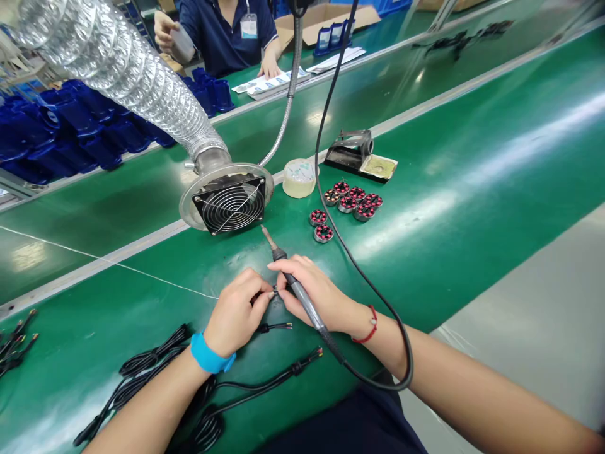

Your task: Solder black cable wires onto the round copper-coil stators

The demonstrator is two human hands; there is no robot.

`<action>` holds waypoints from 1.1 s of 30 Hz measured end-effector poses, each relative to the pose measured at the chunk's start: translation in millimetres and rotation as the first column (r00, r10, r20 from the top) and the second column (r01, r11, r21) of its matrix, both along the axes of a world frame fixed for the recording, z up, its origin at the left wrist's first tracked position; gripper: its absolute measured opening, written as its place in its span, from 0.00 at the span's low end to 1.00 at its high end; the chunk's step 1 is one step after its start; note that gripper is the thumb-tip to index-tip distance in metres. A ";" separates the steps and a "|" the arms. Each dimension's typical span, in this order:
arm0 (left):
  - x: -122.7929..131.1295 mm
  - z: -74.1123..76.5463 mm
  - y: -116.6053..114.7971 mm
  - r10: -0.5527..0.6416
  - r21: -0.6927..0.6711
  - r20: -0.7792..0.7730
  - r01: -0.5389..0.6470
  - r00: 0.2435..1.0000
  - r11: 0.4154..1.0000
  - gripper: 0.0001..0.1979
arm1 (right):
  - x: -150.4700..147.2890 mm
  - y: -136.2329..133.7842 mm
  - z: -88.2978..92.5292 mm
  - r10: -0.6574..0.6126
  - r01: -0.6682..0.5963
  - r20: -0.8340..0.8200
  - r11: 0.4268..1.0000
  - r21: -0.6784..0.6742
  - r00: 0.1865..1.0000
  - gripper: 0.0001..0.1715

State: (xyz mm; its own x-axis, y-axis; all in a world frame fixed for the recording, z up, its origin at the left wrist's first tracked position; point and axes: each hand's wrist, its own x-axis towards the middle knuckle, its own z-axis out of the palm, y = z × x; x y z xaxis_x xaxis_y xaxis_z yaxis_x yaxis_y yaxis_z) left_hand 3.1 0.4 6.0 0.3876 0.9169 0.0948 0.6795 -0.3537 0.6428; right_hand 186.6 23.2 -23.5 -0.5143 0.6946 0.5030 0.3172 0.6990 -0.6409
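Note:
A soldering iron (306, 302) lies in my right hand (321, 293), its tip pointing up and away toward the fan. My left hand (239, 309), with a blue band at the wrist, pinches something small and dark between thumb and finger. The fingertips of both hands nearly meet over this piece, which is mostly hidden. A thin solder wire (155, 275) runs from the left edge to my left hand. Below my hands, black cables (255, 394) with bare coloured ends rest on the green bench (425, 271).
A fume fan (234, 205) hangs beyond my hands on a foil duct (137, 69). Right of it are a tape roll (299, 179), several round red-and-black coils (363, 210) and an iron stand (352, 154). Across the bench, a person (227, 38) handles papers near blue housings (70, 126).

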 end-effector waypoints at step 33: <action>3.3 -13.0 9.6 0.125 -0.164 0.137 -0.102 0.983 0.981 0.07 | 5.6 5.6 -5.2 -0.017 0.031 0.171 0.996 -0.078 0.985 0.20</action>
State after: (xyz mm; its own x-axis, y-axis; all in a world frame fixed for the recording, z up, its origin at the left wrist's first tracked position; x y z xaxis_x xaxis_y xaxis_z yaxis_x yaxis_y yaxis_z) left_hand 6.4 10.0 -7.0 0.2726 0.9621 -0.0045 0.6040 -0.1675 0.7792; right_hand 192.2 28.8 -28.8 -0.5699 0.7422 0.3525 0.4422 0.6386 -0.6298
